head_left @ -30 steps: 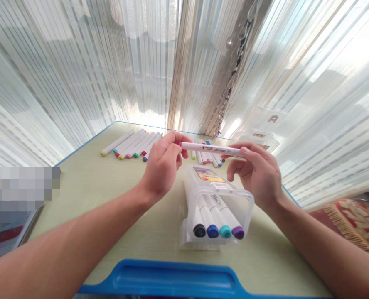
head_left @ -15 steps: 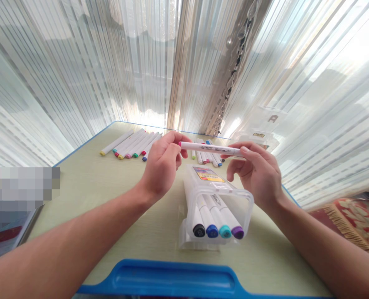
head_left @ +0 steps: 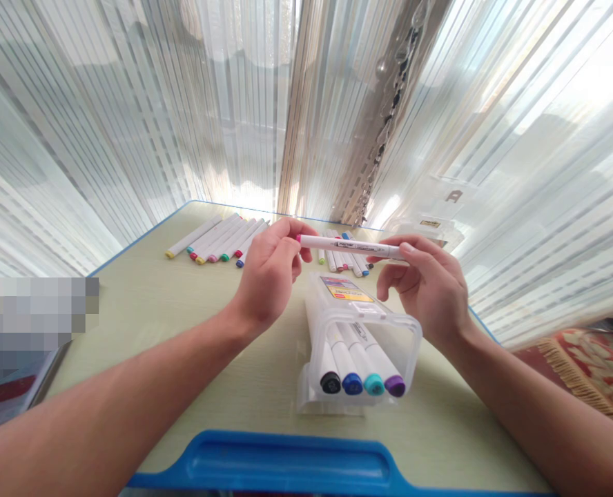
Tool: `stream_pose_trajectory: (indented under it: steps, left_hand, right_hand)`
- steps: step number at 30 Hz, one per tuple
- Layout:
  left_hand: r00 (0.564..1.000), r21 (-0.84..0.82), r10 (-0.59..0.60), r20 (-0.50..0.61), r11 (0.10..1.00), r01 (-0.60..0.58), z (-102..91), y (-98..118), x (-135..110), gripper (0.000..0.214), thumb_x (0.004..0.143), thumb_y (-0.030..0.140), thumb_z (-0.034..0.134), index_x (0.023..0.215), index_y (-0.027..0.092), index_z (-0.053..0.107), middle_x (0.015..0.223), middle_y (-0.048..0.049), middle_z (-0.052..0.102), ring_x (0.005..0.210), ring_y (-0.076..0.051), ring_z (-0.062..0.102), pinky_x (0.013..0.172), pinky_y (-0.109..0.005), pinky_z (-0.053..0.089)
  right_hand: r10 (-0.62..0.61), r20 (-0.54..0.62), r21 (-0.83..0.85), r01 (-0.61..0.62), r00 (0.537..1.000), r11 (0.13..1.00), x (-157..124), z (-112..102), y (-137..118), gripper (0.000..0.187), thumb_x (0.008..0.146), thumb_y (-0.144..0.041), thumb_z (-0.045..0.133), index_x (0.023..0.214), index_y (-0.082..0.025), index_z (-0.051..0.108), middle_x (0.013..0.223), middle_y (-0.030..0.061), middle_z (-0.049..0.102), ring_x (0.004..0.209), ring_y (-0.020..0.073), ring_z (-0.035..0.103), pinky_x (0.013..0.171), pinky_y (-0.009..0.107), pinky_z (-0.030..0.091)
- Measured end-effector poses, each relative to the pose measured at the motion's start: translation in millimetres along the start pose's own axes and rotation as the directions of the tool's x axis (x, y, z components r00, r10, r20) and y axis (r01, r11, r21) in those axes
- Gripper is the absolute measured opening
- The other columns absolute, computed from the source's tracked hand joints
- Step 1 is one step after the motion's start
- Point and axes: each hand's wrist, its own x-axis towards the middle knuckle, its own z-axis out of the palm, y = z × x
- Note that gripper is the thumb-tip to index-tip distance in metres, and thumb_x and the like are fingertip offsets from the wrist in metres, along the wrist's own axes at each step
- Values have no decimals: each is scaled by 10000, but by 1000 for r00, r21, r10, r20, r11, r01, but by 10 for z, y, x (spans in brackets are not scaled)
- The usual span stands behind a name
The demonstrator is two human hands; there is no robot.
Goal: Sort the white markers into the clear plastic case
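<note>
I hold a white marker (head_left: 348, 246) level above the table, one end in each hand. My left hand (head_left: 271, 275) pinches its pink-capped left end. My right hand (head_left: 426, 286) grips the right end with thumb and fingers closed. Just below lies a clear plastic marker case (head_left: 359, 330) on its side, its open mouth toward me, with several markers inside showing black, blue, teal and purple caps (head_left: 363, 383).
A row of white markers (head_left: 218, 239) lies at the far left of the pale green table (head_left: 172, 310); another cluster (head_left: 340, 259) lies behind my hands. A blue tray edge (head_left: 286, 462) runs along the near side. Sheer curtains (head_left: 182, 103) surround the table; a patterned rug (head_left: 591, 366) shows at right.
</note>
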Motion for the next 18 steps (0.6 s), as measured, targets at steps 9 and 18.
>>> stream_pose_trajectory:
  steps: [9, 18]
  left_hand:
    - [1000, -3, 0, 2, 1000, 0, 0, -1, 5, 171, 763, 142, 466, 844, 150, 617, 655, 8, 534, 438, -68, 351, 406, -244, 204]
    - [1000, -4, 7, 4, 1000, -7, -1, -3, 8, 171, 762, 136, 464, 843, 147, 614, 653, 8, 534, 439, -67, 355, 401, -242, 202]
  right_hand:
    - [4, -10, 18, -3, 1000, 1000, 0, 4, -7, 129, 889, -275, 601, 859, -194, 696, 742, 44, 735, 443, 144, 623, 379, 275, 475]
    - [5, -7, 24, -5, 1000, 1000, -2, -1, -1, 130, 893, -282, 606, 863, -199, 702, 752, 41, 732, 425, 137, 617, 374, 276, 478]
